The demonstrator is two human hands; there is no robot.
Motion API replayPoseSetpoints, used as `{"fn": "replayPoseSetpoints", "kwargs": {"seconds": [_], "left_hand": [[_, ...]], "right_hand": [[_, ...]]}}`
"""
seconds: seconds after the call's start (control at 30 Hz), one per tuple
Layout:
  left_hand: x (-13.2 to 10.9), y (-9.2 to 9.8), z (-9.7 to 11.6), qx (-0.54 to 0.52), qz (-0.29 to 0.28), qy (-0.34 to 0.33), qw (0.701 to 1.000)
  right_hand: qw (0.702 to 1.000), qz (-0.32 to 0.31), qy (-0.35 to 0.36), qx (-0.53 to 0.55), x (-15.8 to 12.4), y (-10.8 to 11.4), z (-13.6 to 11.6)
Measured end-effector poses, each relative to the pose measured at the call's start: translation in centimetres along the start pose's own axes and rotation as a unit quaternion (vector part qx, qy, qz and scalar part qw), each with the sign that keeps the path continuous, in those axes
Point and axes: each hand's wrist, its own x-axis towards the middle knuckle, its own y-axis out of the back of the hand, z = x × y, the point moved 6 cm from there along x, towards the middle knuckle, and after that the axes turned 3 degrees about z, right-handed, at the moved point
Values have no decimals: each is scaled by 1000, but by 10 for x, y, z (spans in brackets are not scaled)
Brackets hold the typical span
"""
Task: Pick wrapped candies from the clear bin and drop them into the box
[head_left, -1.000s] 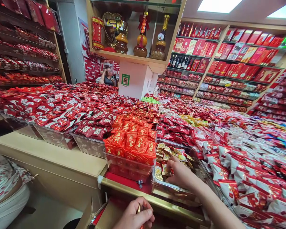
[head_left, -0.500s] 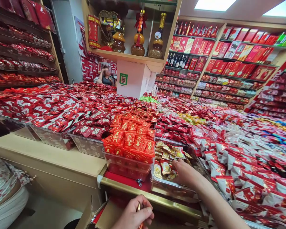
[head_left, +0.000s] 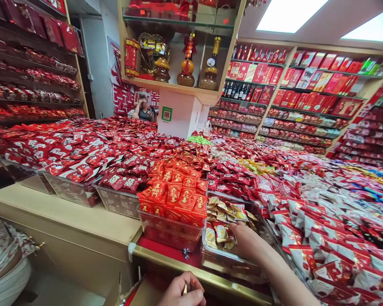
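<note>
My left hand point(head_left: 182, 291) is closed at the bottom edge of the view, above an open cardboard box. A narrow gold-wrapped sweet point(head_left: 185, 289) shows between its thumb and fingers, mostly covered by them. My right hand point(head_left: 245, 240) reaches into a clear plastic bin point(head_left: 223, 256) of gold-and-white wrapped sweets point(head_left: 222, 233). Its fingers point down among the wrappers and their tips are hidden, so I cannot see whether they grip one. Left of that bin stands another clear bin point(head_left: 170, 231), heaped with orange-red packets point(head_left: 174, 193).
More bins of dark red packets point(head_left: 127, 174) line the counter point(head_left: 98, 221) on the left. Red-and-white packets point(head_left: 303, 257) are piled close to my right forearm. A brass-coloured edge point(head_left: 191, 265) runs between my hands. One person point(head_left: 143, 111) sits behind the counter; another's patterned clothing point(head_left: 3, 242) shows lower left.
My view has tilted slightly upward, so most things sit lower in the picture. My right hand stays in the bin of gold sweets, and my left hand is still closed.
</note>
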Motion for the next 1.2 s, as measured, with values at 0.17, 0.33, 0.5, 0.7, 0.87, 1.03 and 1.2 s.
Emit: {"fn": "replayPoseSetpoints", "kwargs": {"seconds": [0.17, 0.33, 0.5, 0.7, 0.87, 1.03, 1.2], "left_hand": [[-5, -5, 2, -46, -6, 25, 999], [-8, -6, 3, -38, -1, 32, 999], [-8, -6, 4, -31, -1, 24, 999], [-10, -6, 6, -34, 1, 22, 999], [-10, -6, 6, -37, 4, 13, 999], [-12, -6, 7, -34, 6, 20, 999], [-12, -7, 7, -34, 4, 18, 999]], "right_hand": [[999, -7, 31, -29, 1, -1, -3], [999, -24, 33, -35, 0, 0, -4], [1000, -9, 3, -16, -3, 6, -4], [996, -10, 75, 40, -3, 15, -19], [991, 5, 125, -36, 6, 14, -33], [984, 52, 148, -85, 12, 18, -46], [987, 57, 128, -79, 13, 17, -43]]}}
